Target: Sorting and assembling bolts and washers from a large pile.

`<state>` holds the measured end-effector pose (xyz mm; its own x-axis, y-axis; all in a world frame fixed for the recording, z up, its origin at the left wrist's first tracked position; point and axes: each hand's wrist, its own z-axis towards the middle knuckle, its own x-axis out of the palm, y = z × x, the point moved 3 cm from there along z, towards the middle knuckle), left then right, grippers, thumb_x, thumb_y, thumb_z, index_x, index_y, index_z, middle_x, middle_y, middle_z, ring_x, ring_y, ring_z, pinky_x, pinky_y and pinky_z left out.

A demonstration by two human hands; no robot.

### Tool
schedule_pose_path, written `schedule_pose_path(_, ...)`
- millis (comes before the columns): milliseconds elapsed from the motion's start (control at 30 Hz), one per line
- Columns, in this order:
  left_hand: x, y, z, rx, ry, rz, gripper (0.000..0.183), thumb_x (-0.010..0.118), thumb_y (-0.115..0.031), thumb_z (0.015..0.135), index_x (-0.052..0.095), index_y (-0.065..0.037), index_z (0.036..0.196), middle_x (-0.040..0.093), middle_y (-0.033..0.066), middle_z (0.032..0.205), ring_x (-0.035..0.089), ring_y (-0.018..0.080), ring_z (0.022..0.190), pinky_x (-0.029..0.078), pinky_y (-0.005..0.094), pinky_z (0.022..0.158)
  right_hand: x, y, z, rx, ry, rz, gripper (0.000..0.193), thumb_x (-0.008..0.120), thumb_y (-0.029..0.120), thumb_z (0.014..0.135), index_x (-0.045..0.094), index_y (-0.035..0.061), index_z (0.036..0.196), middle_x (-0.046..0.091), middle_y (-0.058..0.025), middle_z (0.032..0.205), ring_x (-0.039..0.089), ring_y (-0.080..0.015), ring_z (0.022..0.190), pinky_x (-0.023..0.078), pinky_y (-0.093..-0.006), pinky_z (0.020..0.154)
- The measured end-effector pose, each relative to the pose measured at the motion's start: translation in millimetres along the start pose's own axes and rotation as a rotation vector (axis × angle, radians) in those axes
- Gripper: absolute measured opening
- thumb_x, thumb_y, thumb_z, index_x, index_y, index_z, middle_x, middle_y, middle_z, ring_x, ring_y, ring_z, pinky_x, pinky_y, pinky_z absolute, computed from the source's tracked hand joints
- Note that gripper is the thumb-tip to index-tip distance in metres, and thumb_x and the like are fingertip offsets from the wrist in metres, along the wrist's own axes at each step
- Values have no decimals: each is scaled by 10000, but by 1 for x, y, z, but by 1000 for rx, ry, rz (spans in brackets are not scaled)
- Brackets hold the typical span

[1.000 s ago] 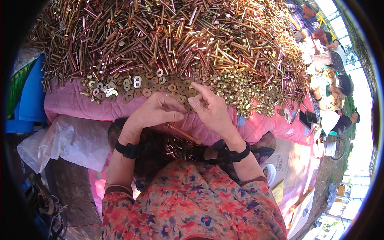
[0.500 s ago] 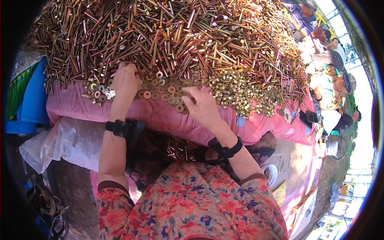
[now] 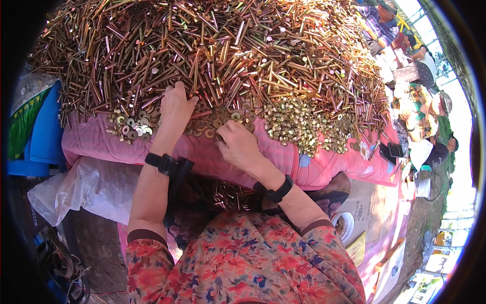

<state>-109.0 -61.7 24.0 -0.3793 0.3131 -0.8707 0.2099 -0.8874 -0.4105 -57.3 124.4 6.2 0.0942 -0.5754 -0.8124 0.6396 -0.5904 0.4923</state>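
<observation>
- Left hand [image 3: 177, 106]: set at the near edge of the rod pile, back of the hand up, fingers bent and pointing away from the body. The fingertips were hidden; whether they pinched a part could not be told.
- Right hand [image 3: 238, 144]: positioned at the near side of the washers, over the cloth, fingers curled inward. Whether it gripped a part could not be told.
- Rods [image 3: 212, 50]: lay in a broad, tangled pile across the far side, coppery and gold in colour.
- Cloth [image 3: 101, 139]: pink and quilted, ran beneath the near edge of the parts.
- Sheet [image 3: 96, 187]: clear plastic, hung below the cloth at left.
- Bin [image 3: 43, 134]: blue, stood left of the cloth.
- Gold pieces [image 3: 288, 119]: lay heaped on the cloth, right of the washers.
- Washers [image 3: 217, 123]: lay flat on both sides of the left hand, along the rods' near edge.
- Tub [image 3: 338, 221]: white, round, sat at lower right.
- Wristbands [image 3: 278, 191]: black, one fitted on each wrist.
</observation>
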Motion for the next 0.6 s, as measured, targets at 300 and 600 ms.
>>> schedule_pose_path(300, 9, -9, 8, -98, 26, -29, 449, 731, -164, 683, 491, 42, 1002, 554, 272, 959, 597, 435, 857, 510, 458, 750, -6, -9, -9, 102, -92, 132, 210, 641, 164, 764, 586, 49, 931, 549, -123, 898, 567, -323, 851, 469, -399, 720)
schedule_pose_path(600, 21, 17, 8, -8, -41, -163, 401, 682, -102, 639, 546, 41, 988, 578, 213, 840, 582, 374, 796, 484, 421, 725, -13, -19, -22, 190, -62, 171, 244, 653, 213, 770, 562, 60, 937, 546, -124, 915, 575, -328, 839, 480, -408, 706)
